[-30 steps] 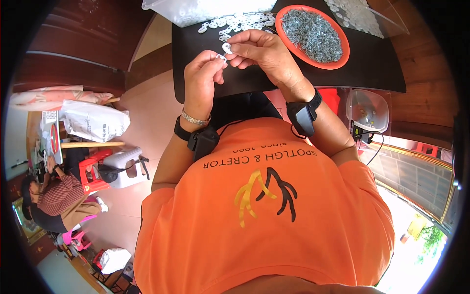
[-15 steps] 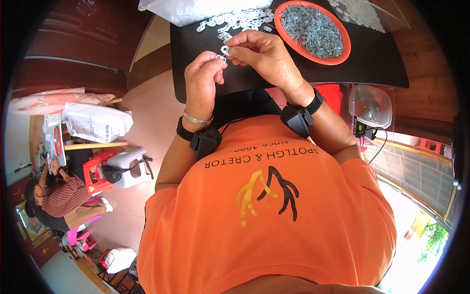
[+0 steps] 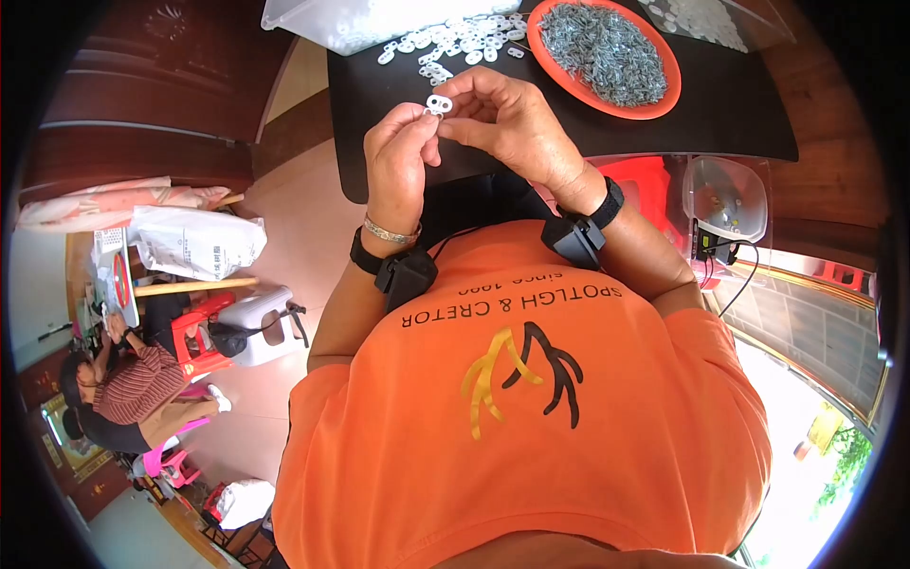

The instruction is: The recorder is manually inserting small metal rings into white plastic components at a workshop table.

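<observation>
Hands: left hand (image 3: 396,156) and right hand (image 3: 507,119) pinch white plastic piece (image 3: 438,103) | piece's lower half hidden by fingertips

Daylight flooded the scene, strongest at the lower right, where the window (image 3: 815,370) area was washed out to near white. The orange shirt (image 3: 531,417) was evenly lit and sharp. The black bench (image 3: 720,114) showed little glare. Fisheye bending curved straight edges near the rim, and a dark vignette ringed the frame.

L hand (image 3: 398,156) + R hand (image 3: 507,123) raised together, fingertips pinched.
</observation>
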A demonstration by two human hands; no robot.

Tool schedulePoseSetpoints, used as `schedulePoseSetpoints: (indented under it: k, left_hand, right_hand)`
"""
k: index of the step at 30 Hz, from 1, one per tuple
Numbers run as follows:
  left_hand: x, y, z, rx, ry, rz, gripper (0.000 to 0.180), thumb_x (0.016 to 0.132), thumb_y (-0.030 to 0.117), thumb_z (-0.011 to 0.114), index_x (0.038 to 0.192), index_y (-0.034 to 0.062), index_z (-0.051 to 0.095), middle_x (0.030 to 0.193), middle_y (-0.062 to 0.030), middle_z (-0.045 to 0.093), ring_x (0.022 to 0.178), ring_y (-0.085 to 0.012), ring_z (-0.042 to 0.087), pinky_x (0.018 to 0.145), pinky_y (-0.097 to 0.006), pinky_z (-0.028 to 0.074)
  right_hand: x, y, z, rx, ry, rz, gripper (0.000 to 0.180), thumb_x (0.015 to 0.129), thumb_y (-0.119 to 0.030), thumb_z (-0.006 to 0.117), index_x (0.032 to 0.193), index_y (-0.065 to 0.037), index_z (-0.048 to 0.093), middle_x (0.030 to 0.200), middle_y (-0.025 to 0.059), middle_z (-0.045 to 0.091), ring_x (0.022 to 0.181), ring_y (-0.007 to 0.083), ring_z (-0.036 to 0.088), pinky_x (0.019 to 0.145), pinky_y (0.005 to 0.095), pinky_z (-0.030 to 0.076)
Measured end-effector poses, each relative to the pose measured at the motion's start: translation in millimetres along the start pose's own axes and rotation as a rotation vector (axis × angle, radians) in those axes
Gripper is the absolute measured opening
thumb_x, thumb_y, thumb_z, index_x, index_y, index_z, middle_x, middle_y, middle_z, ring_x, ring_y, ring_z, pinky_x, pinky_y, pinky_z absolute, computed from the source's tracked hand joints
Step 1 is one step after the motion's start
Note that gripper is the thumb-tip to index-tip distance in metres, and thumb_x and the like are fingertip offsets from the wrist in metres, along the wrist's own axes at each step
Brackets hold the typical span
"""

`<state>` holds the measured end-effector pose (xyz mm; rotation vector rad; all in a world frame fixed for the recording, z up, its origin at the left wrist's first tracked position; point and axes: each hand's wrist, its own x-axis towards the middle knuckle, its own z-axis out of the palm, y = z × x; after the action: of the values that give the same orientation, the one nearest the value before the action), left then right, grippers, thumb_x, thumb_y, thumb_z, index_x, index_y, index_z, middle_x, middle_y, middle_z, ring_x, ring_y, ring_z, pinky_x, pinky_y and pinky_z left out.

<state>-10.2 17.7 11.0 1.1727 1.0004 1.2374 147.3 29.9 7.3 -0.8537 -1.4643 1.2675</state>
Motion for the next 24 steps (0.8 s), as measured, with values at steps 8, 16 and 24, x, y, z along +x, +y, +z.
schedulePoseSetpoints:
  k: [8, 16, 24]
  left_hand:
    - [0.9, -2.6, 3.4, -0.019, -0.011, -0.02, 0.024, 0.089, 0.017, 0.052, 0.083, -0.0037, 0.062, 0.062, -0.0006, 0.05, 0.055, -0.0082, 0.045, 0.053, -0.023, 0.037]
    - [2.2, -1.5, 6.4, -0.017, -0.047, -0.009, 0.026, 0.091, 0.019, 0.051, 0.084, -0.0033, 0.062, 0.063, -0.0014, 0.051, 0.056, -0.0089, 0.047, 0.055, -0.023, 0.04]
    - [-0.1, -1.3, 11.5, -0.065, -0.08, -0.063, 0.026, 0.091, 0.018, 0.05, 0.091, -0.0051, 0.061, 0.068, -0.0036, 0.055, 0.06, -0.0101, 0.05, 0.06, -0.024, 0.043]
  right_hand:
    - [-4.4, -2.9, -2.8, -0.103, 0.029, -0.033, 0.025, 0.081, -0.007, 0.073, 0.103, -0.004, 0.064, 0.084, 0.0003, 0.065, 0.076, 0.0062, 0.059, 0.071, 0.0215, 0.05]
    - [-7.7, -9.0, -5.1, -0.201, 0.034, -0.074, 0.026, 0.077, -0.009, 0.076, 0.1, -0.003, 0.065, 0.081, 0.0013, 0.065, 0.072, 0.0076, 0.06, 0.067, 0.0227, 0.05]
    - [-8.6, -5.9, -5.3, -0.406, 0.153, -0.207, 0.03, 0.072, -0.009, 0.078, 0.099, -0.003, 0.066, 0.077, 0.0029, 0.063, 0.07, 0.0117, 0.061, 0.066, 0.0248, 0.051]
